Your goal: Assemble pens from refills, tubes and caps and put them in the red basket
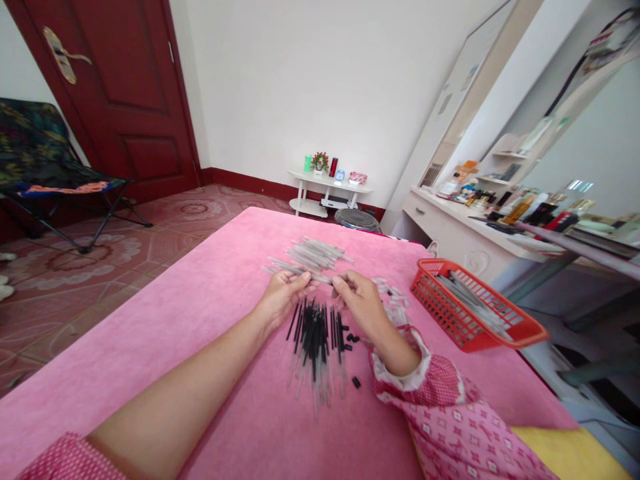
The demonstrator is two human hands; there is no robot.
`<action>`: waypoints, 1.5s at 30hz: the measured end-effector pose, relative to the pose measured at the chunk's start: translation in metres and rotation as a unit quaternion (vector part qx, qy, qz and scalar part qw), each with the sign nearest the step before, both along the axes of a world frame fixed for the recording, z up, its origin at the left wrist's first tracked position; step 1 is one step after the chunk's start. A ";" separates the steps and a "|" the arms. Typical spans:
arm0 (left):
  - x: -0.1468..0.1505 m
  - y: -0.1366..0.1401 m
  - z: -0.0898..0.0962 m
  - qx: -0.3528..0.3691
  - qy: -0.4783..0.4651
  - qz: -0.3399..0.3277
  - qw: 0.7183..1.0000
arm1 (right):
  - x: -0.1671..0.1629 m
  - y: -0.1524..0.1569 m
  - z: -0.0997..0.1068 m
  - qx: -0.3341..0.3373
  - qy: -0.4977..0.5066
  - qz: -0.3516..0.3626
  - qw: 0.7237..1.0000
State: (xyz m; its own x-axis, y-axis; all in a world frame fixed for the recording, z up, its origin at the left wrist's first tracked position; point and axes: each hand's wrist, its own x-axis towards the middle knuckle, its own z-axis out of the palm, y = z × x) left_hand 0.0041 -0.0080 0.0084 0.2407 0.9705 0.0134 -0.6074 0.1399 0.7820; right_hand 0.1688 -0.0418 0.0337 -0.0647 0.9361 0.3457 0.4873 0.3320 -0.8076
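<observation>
- One pale tube (321, 279) lies level between the left hand (287, 292) and the right hand (357, 293), just above the pink cloth (175, 313).
- The left hand is nearly closed, thumb and fingers pinching the tube's left part.
- The right hand is also nearly closed, thumb and fingertips together at the tube's right end; the detail there is too blurred to tell more.
- Just beyond both hands, a loose pile of pale sticks (317, 253) lies mostly sideways on the cloth.
- Just on the near side of the hands, a bunch of black-and-clear sticks (314, 333) fans out, black ends toward the fingers.
- Below the right hand, a few small black caps (353, 338) lie scattered beside that bunch.
- To the right of the right hand, near the wrist, sits a cluster of clear pieces (397, 300).
- Farther right stands a red basket (480, 340) with grey sticks (473, 303) inside.
- Well beyond the hands is a low white table (301, 175) bearing a small potted plant (320, 162).
- Far left of the left hand stand a folding chair (37, 147) and a red door (113, 73).
</observation>
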 end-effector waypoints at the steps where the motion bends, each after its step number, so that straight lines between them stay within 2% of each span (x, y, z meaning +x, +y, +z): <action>1: 0.000 0.000 0.000 -0.003 0.001 0.000 1.000 | 0.000 0.000 0.000 0.014 0.002 -0.007 1.000; 3: 0.000 0.000 0.001 -0.006 0.002 0.001 1.000 | 0.000 0.001 0.000 0.013 -0.004 -0.006 1.000; 6: 0.000 0.000 0.001 -0.003 0.001 0.002 1.000 | 0.001 0.000 0.000 -0.024 -0.018 0.009 1.000; 12: 0.000 0.000 0.001 -0.006 -0.001 0.001 1.000 | 0.001 0.001 0.000 0.025 -0.014 -0.009 1.000; 17: 0.000 0.000 0.000 -0.002 0.000 0.002 1.000 | 0.002 0.001 0.000 -0.011 -0.026 0.006 1.000; 30: 0.001 -0.002 0.002 -0.012 0.000 0.003 1.000 | 0.002 0.000 0.000 0.006 -0.033 0.000 0.999; 35: 0.001 -0.001 0.000 -0.010 -0.009 0.001 1.000 | 0.002 0.000 -0.002 -0.027 -0.034 0.013 0.999; 38: 0.001 -0.001 0.000 -0.006 -0.003 -0.001 1.000 | 0.001 0.000 -0.001 -0.001 -0.036 0.002 0.999; 42: -0.001 0.000 0.000 -0.009 0.003 -0.001 1.000 | 0.007 0.003 0.005 0.032 -0.084 -0.009 0.996; 45: -0.001 0.002 -0.003 -0.012 0.008 0.004 1.000 | 0.024 0.008 0.012 0.010 -0.180 -0.046 0.983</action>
State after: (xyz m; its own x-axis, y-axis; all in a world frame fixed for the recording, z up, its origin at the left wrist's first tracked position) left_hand 0.0032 -0.0064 0.0057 0.2330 0.9724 -0.0129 -0.5957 0.1532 0.7885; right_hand 0.1928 -0.0337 0.0458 -0.1010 0.9367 0.3352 0.7688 0.2873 -0.5713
